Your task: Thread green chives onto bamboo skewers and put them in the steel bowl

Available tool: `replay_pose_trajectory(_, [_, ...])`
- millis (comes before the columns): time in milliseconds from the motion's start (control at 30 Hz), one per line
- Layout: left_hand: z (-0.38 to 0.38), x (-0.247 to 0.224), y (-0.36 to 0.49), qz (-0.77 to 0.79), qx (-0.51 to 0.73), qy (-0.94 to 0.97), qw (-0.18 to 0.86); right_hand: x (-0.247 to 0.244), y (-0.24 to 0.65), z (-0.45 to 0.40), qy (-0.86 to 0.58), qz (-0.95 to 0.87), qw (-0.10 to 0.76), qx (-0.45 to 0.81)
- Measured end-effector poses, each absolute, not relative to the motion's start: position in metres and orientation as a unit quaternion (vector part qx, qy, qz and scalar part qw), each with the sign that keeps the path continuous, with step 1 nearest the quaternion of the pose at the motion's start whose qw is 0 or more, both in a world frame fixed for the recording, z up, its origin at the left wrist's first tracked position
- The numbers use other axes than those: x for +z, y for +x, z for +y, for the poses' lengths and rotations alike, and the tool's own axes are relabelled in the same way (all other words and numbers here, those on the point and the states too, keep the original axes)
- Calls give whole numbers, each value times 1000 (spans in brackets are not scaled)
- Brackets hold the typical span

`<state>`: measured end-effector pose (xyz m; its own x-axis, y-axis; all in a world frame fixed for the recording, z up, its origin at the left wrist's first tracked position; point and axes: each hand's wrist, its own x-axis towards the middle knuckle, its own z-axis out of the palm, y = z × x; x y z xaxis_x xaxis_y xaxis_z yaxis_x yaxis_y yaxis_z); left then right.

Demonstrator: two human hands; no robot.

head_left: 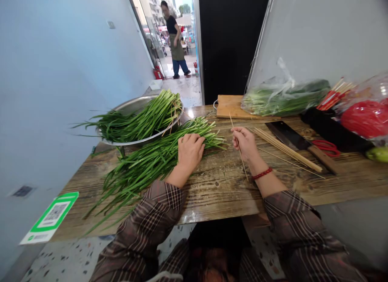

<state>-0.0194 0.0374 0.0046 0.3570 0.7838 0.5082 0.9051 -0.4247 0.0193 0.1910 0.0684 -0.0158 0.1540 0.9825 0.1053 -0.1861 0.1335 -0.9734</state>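
Note:
A pile of loose garlic chives (pixel 145 158) lies across the wooden table, stem ends to the right. My left hand (pixel 190 149) rests on the stems with its fingers curled over them; the fingertips are partly hidden. To the right, my right hand (pixel 245 143) pinches a thin bamboo skewer (pixel 242 158) just above the tabletop, apart from the chives. Beside that hand lies a bundle of bamboo skewers (pixel 287 149), with one loose skewer alongside. Behind the pile, a metal basin (pixel 136 142) holds more chives, some with skewers through their stem ends.
A cleaver (pixel 287 135) and red-handled scissors (pixel 327 147) lie right of the skewers. Behind stand a cutting board (pixel 228 106) and bagged greens (pixel 285 96). A QR-code card (pixel 54 213) sits at the left table edge. A person (pixel 176 39) is outside the doorway.

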Motion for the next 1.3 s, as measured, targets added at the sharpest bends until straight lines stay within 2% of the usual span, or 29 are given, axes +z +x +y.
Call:
replay_pose_trajectory(300, [38, -4, -12, -499, -228, -825, 136, -31, 181, 63, -451, -493, 541, 511])
replay_pose_trajectory(500, [27, -6, -12, -462, -255, -839, 134, -36, 188, 68, -497, -515, 557, 422])
replay_pose_trajectory(567, [26, -7, -13, -455, -260, -840, 136, -33, 193, 65, -498, -556, 526, 408])
replay_pose_trajectory(700, [21, -5, -14, -452, -269, -842, 121, -23, 202, 54, -470, -669, 408, 406])
replay_pose_trajectory(767, [17, -1, -12, -443, -262, -849, 119, -22, 205, 52, -469, -697, 384, 382])
replay_pose_trajectory(1000, [10, -1, -6, -375, -87, -921, 63, -29, 212, 59, -499, -706, 402, 301])
replay_pose_trajectory(1100, [16, -5, -11, -408, -138, -903, 13, -27, 210, 57, -499, -701, 412, 299])
replay_pose_trajectory(1200, [23, -9, -18, -464, -230, -856, -18, -24, 209, 54, -497, -675, 455, 300])
replay_pose_trajectory(1300, [29, -13, -22, -478, -263, -837, -36, -21, 209, 53, -479, -659, 500, 294])
